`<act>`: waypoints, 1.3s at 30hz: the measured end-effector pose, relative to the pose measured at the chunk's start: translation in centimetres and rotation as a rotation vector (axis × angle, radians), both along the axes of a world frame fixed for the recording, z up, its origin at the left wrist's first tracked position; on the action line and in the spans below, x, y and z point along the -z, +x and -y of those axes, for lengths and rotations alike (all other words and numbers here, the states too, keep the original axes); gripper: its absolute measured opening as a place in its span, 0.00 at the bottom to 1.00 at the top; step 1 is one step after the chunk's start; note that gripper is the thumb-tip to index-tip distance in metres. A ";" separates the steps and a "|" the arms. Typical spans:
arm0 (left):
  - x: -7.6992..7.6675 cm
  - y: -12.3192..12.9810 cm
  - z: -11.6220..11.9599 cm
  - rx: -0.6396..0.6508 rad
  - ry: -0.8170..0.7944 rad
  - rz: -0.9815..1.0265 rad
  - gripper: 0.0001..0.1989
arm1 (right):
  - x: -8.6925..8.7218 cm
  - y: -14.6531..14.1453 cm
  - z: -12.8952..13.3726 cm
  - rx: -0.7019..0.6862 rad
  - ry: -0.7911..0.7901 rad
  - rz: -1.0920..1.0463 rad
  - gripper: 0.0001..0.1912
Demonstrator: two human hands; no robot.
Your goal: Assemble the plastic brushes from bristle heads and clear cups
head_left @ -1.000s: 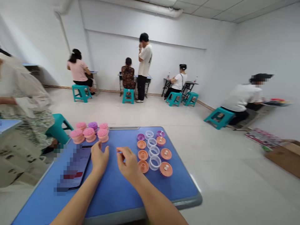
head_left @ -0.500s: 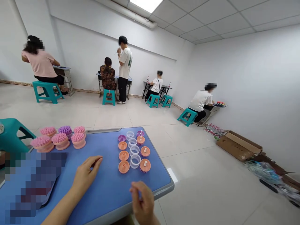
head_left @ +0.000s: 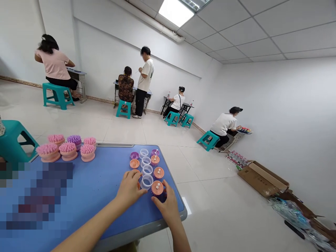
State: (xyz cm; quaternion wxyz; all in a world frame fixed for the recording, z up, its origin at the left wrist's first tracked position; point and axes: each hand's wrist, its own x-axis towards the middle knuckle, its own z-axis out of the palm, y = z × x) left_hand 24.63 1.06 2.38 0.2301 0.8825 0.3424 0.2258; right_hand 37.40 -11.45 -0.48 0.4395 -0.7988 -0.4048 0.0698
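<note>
My left hand (head_left: 131,187) reaches over the nearest orange cup, covering most of it, with thumb and fingers apart beside the front clear ring (head_left: 146,182). My right hand (head_left: 167,201) is spread around the near edge of the front orange bristled piece (head_left: 157,188), which has small white pegs on it. Whether the fingers touch these parts is hard to tell. Behind them run three columns: orange cups (head_left: 134,163) with a purple one (head_left: 134,155) at the back, clear rings (head_left: 144,152), and bristled pieces (head_left: 159,172).
Pink brushes (head_left: 68,148) and a purple brush (head_left: 74,140) stand at the table's back left, behind a blurred dark item (head_left: 49,189). Several people sit or stand farther off. A teal stool (head_left: 15,140) is at the left, a cardboard box (head_left: 262,176) on the floor at right.
Both hands have moved forward to the front row of parts, the left one also to the right. Their fingers have spread. The head view has shifted slightly.
</note>
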 end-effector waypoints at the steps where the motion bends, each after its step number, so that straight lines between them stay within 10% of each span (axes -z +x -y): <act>1: -0.1 0.4 0.2 -0.016 -0.008 -0.022 0.21 | 0.1 -0.1 -0.2 0.000 -0.007 0.013 0.33; 18: 1.2 1.5 0.3 -0.099 -0.015 0.046 0.17 | -0.1 -0.2 -0.8 -0.039 0.037 0.107 0.23; 27: -1.1 -0.4 0.5 0.049 -0.100 0.226 0.13 | -1.7 -1.4 -1.2 -0.127 0.130 -0.008 0.24; 34: -4.9 -5.7 -3.2 0.015 -0.240 0.482 0.17 | -7.4 -5.4 -6.5 -0.412 0.308 -0.070 0.24; 39: -4.1 -8.9 -6.2 -0.079 -0.281 0.698 0.20 | -7.0 -8.1 -11.8 -0.577 0.323 -0.189 0.27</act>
